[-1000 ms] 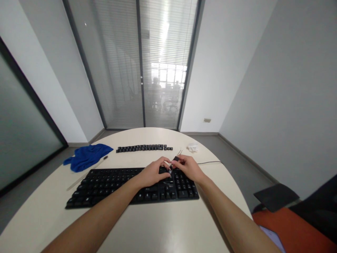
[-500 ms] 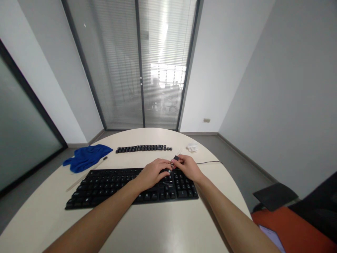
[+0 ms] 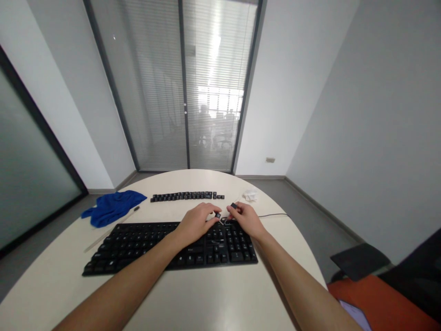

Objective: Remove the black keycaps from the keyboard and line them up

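A black keyboard (image 3: 141, 243) lies across the table in front of me. Above its upper right part, my left hand (image 3: 198, 223) pinches a small black keycap (image 3: 217, 215) between thumb and fingers. My right hand (image 3: 246, 218) grips the black handle of a keycap puller (image 3: 234, 206), whose thin wire end points toward the keyboard, close to the keycap. Beyond the keyboard stands a row of loose keycaps (image 3: 184, 196). Part of the keyboard's middle is hidden under my left hand and forearm.
A blue cloth (image 3: 115, 207) lies at the left, with a thin brush (image 3: 112, 230) beside it. Crumpled white tissue (image 3: 250, 195) sits at the back right. A black cable (image 3: 275, 215) runs off the right edge. An orange chair (image 3: 365, 299) stands at the right.
My left hand has moved slightly up and away from my right hand, with the keycap now apart from the puller. The right hand has shifted only a little.
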Tool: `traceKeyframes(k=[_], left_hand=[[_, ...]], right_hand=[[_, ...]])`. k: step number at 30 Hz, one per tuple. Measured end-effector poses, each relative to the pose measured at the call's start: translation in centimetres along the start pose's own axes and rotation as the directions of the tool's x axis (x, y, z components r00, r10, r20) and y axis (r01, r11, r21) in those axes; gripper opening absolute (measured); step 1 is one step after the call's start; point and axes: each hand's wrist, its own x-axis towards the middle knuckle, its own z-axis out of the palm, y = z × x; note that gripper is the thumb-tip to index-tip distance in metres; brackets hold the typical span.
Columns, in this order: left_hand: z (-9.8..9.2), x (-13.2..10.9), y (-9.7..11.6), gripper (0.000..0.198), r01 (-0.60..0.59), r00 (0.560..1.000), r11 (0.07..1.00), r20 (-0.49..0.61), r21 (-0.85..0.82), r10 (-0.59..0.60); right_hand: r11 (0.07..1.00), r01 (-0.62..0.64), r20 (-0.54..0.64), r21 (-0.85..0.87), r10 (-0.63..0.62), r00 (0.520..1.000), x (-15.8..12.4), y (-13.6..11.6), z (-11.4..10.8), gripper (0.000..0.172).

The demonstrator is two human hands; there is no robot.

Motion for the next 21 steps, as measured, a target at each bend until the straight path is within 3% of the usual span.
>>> traceKeyframes(k=[4,9,15,21], left_hand=[[-0.2,1.5,-0.1,0.021,0.118,0.993,0.993,-0.021,-0.017,-0.119],[0.5,5.1,0.0,0.019,0.111,0.994,0.991,-0.003,0.071,-0.111],[3.4,10.3,-0.5,0.017,0.141,0.988,0.951,-0.103,0.275,-0.117],[6.8,11.3,-2.0,0.015,0.175,0.979,0.940,-0.149,0.292,-0.136]], right_hand=[[1.000,-0.009,-0.031,-0.003,0.009,0.999,0.2,0.2,-0.2,0.037],[0.999,-0.033,-0.054,-0.011,0.032,0.998,0.2,0.1,-0.3,0.036],[0.997,-0.043,-0.101,-0.069,0.036,0.994,0.2,0.2,-0.6,0.035],[0.994,-0.045,-0.108,-0.104,0.033,0.994,0.2,0.2,-0.7,0.034]])
